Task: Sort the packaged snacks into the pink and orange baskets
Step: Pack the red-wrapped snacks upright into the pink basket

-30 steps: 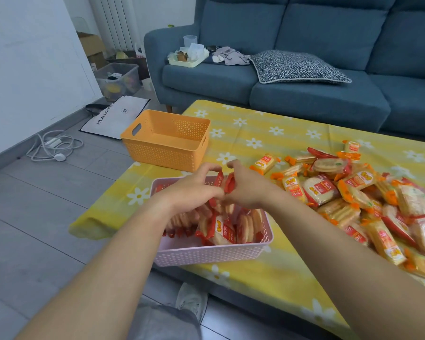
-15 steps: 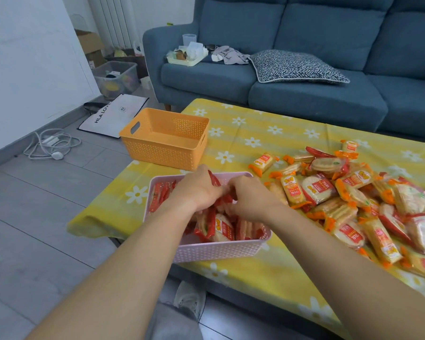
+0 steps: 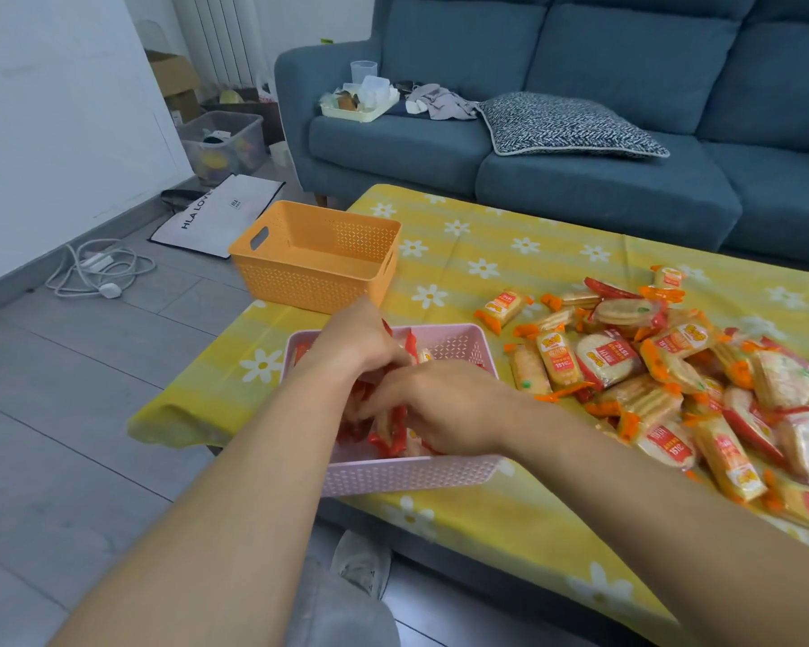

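Head view of a snack-sorting task on a desk (image 3: 486,254) covered with a yellow, daisy-printed cloth. The pink basket (image 3: 412,473) sits at the near left corner of the desk, its front wall along the near edge. It holds red-wrapped packets (image 3: 386,441). Both hands are inside it. The left hand (image 3: 360,347) is at the far side of the basket, its fingers (image 3: 395,356) curled down around some of the red-wrapped packets. The right hand (image 3: 444,403) lies across the middle of the basket, fingers (image 3: 379,408) reaching leftward among the packets; whether they grip one cannot be told. The orange basket (image 3: 314,263) stands just beyond the pink one at the left edge of the desk, close to it but apart, and no packets show inside it. A pile of packaged snacks (image 3: 673,375) in orange and red wrappers covers the right part of the desk, just beside the pink basket. A blue sofa (image 3: 627,189) with a patterned cushion (image 3: 566,123) runs along the far edge.
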Motion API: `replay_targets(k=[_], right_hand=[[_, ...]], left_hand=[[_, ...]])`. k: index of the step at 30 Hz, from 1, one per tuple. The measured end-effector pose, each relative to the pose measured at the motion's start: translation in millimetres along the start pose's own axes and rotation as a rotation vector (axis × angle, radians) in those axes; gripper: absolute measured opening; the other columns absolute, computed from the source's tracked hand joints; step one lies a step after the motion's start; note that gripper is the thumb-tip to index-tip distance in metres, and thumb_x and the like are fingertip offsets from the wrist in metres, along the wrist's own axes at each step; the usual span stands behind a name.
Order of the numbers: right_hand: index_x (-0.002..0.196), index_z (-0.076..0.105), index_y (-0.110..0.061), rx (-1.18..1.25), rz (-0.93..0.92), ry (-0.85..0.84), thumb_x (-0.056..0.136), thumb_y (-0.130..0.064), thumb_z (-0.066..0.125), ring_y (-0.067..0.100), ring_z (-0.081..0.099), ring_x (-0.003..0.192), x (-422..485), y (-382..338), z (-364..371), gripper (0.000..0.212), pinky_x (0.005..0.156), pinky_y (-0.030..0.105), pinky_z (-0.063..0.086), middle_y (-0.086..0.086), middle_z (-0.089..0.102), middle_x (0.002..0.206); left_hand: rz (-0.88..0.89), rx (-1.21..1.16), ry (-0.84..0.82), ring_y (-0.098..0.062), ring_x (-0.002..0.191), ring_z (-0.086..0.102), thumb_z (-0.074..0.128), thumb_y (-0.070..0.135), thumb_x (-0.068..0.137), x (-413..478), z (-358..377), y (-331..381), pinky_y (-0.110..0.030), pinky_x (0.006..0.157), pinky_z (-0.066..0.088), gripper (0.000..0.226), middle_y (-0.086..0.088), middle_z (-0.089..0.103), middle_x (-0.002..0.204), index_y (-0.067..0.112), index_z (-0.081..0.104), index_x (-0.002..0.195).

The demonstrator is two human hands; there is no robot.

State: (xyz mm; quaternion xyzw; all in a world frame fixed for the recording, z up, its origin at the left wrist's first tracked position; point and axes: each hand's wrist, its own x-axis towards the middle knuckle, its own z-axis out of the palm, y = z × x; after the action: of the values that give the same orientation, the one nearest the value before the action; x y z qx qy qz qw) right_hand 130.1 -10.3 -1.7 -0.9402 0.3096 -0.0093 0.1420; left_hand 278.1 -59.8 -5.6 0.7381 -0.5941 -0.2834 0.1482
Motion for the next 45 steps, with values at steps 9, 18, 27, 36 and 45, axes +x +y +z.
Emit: replay_targets(k=[9,18,27,36,45], right_hand=[[0.127,0.062,-0.035,-0.244,-0.129,-0.200,0.087,-0.012,0.058,0.022,0.057,0.121,16.0,-5.6,3.8,0.047,0.079,0.039,0.056,-0.013,0.058,0.135],[0.079,0.069,-0.029,-0.006,-0.018,-0.015,0.072,-0.002,0.056,0.016,0.061,0.086,-17.2,8.4,-22.1,0.030,0.066,0.030,0.046,-0.011,0.068,0.091],[0.077,0.068,-0.028,0.338,0.120,0.221,0.075,0.000,0.052,0.009,0.067,0.082,-40.4,21.8,-37.5,0.033,0.074,0.033,0.053,-0.009,0.072,0.083],[0.087,0.073,-0.024,0.352,0.310,0.129,0.079,-0.015,0.059,0.001,0.065,0.083,-37.1,26.5,-13.2,0.019,0.073,0.022,0.052,-0.013,0.073,0.085],[0.086,0.061,-0.016,0.728,0.400,0.415,0.064,-0.005,0.091,0.026,0.067,0.075,-36.0,34.9,-6.2,0.038,0.073,0.039,0.056,0.003,0.066,0.090]], left_hand=[[0.015,0.055,-0.015,-0.026,0.092,0.063,0.093,0.038,0.061,3.3,1.7,3.8,-0.033,0.071,0.047,0.070,-0.005,0.068,0.104,0.013,0.056,0.114],[0.039,0.031,-0.019,-0.030,0.091,0.067,0.088,0.024,0.065,-0.5,-1.5,2.9,-0.044,0.077,0.061,0.050,-0.008,0.066,0.098,0.011,0.058,0.104],[0.058,0.206,-0.013,-0.031,0.098,0.063,0.087,0.037,0.066,-2.8,-3.2,1.6,-0.046,0.084,0.056,0.065,-0.007,0.064,0.107,0.015,0.051,0.116],[0.152,0.258,0.014,-0.030,0.103,0.062,0.080,0.050,0.077,-15.3,-12.6,9.1,-0.042,0.083,0.053,0.063,-0.003,0.063,0.113,0.022,0.047,0.123],[0.413,0.205,-0.309,-0.012,0.079,0.058,0.088,0.026,0.073,-47.0,-12.0,8.1,-0.022,0.061,0.046,0.046,0.012,0.059,0.089,0.030,0.059,0.108]])
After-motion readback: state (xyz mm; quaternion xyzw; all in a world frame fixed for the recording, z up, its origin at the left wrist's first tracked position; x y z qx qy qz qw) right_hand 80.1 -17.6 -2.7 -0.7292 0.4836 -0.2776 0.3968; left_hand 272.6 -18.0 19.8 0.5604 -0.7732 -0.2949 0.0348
